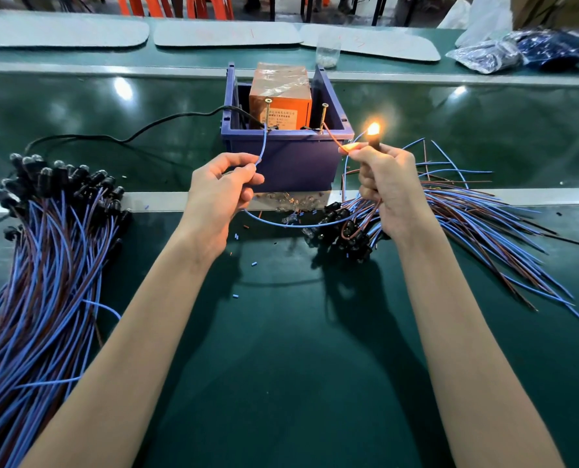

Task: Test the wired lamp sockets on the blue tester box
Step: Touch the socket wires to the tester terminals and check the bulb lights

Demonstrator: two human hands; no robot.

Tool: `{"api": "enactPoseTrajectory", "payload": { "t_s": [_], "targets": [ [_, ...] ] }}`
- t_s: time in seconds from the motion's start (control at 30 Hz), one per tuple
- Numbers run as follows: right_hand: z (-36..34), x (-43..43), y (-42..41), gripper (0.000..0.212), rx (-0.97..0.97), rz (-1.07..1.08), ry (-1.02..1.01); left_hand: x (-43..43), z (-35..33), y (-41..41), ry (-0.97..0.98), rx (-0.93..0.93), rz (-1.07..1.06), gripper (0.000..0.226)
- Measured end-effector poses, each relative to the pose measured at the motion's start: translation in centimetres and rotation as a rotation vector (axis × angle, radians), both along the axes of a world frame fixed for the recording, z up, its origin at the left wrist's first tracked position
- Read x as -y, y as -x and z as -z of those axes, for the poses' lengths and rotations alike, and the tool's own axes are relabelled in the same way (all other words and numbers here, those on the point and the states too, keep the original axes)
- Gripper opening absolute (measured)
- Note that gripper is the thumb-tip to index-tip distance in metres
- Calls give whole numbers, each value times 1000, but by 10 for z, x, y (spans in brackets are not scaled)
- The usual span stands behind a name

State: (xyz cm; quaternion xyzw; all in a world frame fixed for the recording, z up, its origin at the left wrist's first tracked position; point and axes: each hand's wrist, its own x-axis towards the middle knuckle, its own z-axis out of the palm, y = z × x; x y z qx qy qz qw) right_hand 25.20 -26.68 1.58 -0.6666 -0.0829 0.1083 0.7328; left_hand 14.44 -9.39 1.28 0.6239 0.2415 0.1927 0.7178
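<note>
Both hands (220, 194) (388, 187) pinch wires (264, 143), half hiding the socket (372, 143).

The green counter (281, 366) carries a blue box (291, 160) at its middle, with a black cable (139, 131) trailing left from it. A heap of wired sockets (44, 265) lies at the left and a second heap (467, 224) at the right. Small blue bits (236, 236) dot the surface. Far back lie grey mats (227, 33), a clear jar (328, 52) and plastic bags (491, 55).

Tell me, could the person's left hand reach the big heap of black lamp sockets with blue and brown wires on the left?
Probably yes. Only bare green mat lies between the left hand and that heap of wired sockets, but it pinches a thin blue wire, which it must release first.
</note>
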Motion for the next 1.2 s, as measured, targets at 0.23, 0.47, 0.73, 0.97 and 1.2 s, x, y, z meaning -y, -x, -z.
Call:
{"api": "enactPoseTrajectory", "payload": {
  "t_s": [0.23, 0.47, 0.73, 0.97, 1.2],
  "targets": [
    [0, 0, 0, 11, 8, -14, 21, -2, 1, 0, -8, 4, 10, 18],
    [-5, 1, 0, 20, -33, -57, 113, -5, -1, 1, -49, -25, 87, 21],
    [-22, 16, 1, 31, 128, 54, 307, -11, -2, 6, -277, -136, 320, 27],
    [-42, 25, 1, 16, 404, 539, -22, -23, 10, 5, -546, -339, 363, 26],
    [-39, 25, 7, 28, 1203, 783, 329, -24, 19, 2, -637, -431, 445, 22]
  ]
}}
